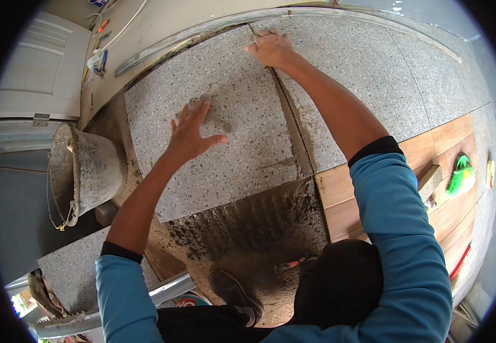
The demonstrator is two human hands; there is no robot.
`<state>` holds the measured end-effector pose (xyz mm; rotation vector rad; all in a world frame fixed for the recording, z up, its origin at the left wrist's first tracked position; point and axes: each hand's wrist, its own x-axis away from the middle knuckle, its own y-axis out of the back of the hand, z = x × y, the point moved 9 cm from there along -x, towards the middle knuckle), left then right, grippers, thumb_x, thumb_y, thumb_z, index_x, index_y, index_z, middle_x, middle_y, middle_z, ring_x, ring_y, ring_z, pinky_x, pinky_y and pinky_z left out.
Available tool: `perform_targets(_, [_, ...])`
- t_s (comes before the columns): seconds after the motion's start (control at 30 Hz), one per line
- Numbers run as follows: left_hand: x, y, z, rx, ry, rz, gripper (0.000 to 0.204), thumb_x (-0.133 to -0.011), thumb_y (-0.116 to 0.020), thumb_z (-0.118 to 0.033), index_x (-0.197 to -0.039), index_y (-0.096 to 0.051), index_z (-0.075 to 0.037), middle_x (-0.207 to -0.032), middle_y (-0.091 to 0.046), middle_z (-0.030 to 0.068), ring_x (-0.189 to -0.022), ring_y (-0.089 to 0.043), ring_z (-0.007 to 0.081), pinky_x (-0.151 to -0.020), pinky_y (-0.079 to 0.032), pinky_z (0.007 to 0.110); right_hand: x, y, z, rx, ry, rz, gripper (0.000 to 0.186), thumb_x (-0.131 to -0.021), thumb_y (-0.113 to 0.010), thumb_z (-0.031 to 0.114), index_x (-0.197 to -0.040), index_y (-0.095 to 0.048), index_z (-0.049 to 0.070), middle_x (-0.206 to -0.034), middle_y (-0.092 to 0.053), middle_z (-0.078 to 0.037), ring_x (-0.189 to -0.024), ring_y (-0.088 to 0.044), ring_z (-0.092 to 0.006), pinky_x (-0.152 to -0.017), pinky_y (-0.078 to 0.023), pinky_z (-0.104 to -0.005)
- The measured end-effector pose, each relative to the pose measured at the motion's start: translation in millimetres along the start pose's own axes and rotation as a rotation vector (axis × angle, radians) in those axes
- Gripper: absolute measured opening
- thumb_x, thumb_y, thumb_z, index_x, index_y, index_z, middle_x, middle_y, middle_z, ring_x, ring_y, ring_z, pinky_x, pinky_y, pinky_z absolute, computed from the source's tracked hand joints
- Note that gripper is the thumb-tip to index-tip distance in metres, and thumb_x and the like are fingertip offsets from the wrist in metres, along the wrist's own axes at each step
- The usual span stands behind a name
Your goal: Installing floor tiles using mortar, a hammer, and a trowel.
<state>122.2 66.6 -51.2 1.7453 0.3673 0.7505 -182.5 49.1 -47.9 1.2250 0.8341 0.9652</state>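
Note:
A large grey speckled terrazzo-look tile lies over dark wet mortar, its near edge tilting beside an uneven gap. My left hand is spread over the middle of this tile, its shadow close by; I cannot tell whether the palm presses on it. At the far right corner, my right hand rests across the joint between this tile and the neighbouring speckled tile. Its fingers are apart and hold nothing visible. A mortar-smeared strip runs along the gap between the two tiles.
A mortar-caked bucket lies on its side at the left. Wood-look tiles on the right carry a green brush and a block. A metal straightedge lies along the far wall. An orange-handled tool is near my shoe.

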Motion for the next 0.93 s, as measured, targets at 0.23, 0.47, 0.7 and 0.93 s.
perform_targets(0.23, [0, -15, -16, -0.043, 0.036, -0.013, 0.124, -0.067, -0.07, -0.086, -0.164, -0.024, -0.024, -0.172, -0.016, 0.009, -0.158, -0.008, 0.0369, -0.122, -0.009, 0.071, -32, -15, 11, -0.007, 0.065, -0.078, 0.064, -0.105, -0.042, 0.053, -0.152, -0.047, 0.011, -0.161, -0.041, -0.006, -0.146, -0.038, -0.0299, -0.116, -0.028, -0.0597])
perform_targets(0.47, [-1, -16, -16, -0.011, 0.053, -0.006, 0.124, -0.067, -0.071, -0.084, -0.164, -0.023, -0.024, -0.172, -0.014, 0.0093, -0.159, -0.007, 0.0367, -0.121, -0.007, 0.072, -35, -27, 10, 0.041, 0.042, -0.069, 0.067, -0.105, -0.038, 0.057, -0.153, -0.047, 0.011, -0.162, -0.04, -0.005, -0.148, -0.034, -0.0282, -0.117, -0.025, -0.0607])
perform_targets(0.7, [0, -13, -19, -0.019, 0.084, 0.06, 0.124, -0.069, -0.074, -0.081, -0.165, -0.021, -0.024, -0.172, -0.012, 0.0098, -0.159, -0.004, 0.0363, -0.122, -0.006, 0.071, -41, -24, 13, 0.031, 0.019, 0.053, 0.069, -0.105, -0.041, 0.056, -0.154, -0.045, 0.009, -0.16, -0.043, -0.007, -0.148, -0.034, -0.028, -0.118, -0.025, -0.0625])
perform_targets(0.93, [-3, -7, -22, 0.006, 0.116, 0.132, 0.123, -0.071, -0.075, -0.078, -0.165, -0.017, -0.025, -0.173, -0.009, 0.0098, -0.159, -0.003, 0.0368, -0.122, -0.006, 0.071, -57, -17, 20, 0.039, -0.049, 0.065, 0.068, -0.104, -0.04, 0.059, -0.152, -0.048, 0.011, -0.161, -0.042, -0.006, -0.149, -0.034, -0.0286, -0.118, -0.027, -0.0614])
